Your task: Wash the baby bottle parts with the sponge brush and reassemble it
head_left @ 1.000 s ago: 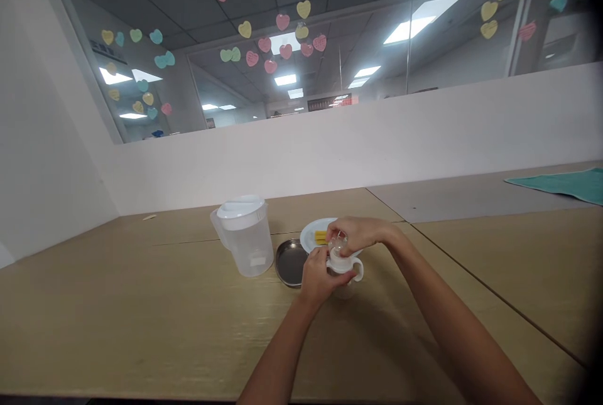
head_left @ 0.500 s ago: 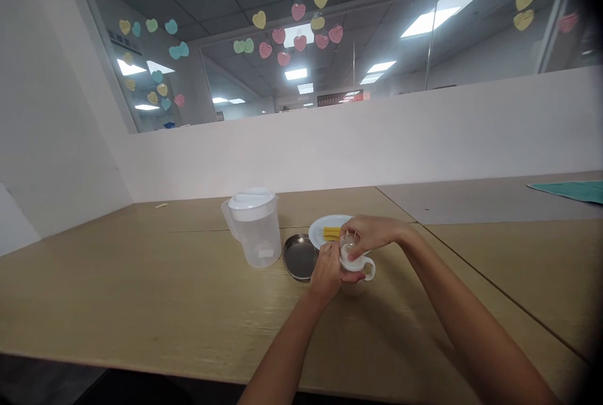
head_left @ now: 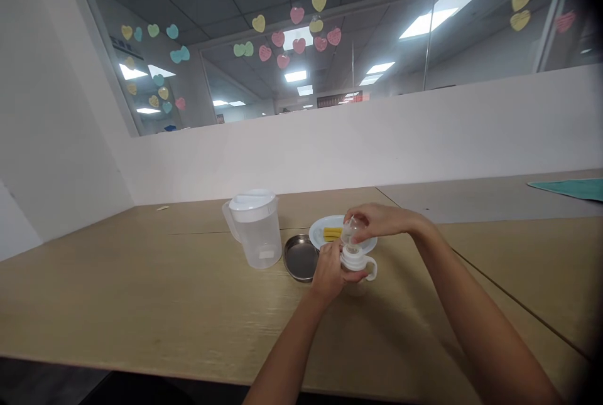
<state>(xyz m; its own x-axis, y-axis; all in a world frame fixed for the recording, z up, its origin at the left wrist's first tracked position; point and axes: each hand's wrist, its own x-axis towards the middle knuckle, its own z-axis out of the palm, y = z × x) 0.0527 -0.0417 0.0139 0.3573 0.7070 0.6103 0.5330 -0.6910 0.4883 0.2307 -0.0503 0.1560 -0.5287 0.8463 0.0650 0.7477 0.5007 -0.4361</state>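
Observation:
My left hand is wrapped round a bottle with a white collar and a white side handle, low over the table. Just above the collar, my right hand holds a clear dome-shaped cap between thumb and fingers. The cap is above the bottle's top; whether they touch is hard to tell. Behind both hands lies a white plate with yellow strips on it. A round dark metal pan sits left of my left hand.
A translucent lidded pitcher stands left of the pan, its handle to the left. A teal cloth lies at the far right of the wooden table. Behind the table rises a white wall with a window above.
My right hand has risen slightly with the clear cap, so more of the white collar shows. My left hand stays round the bottle.

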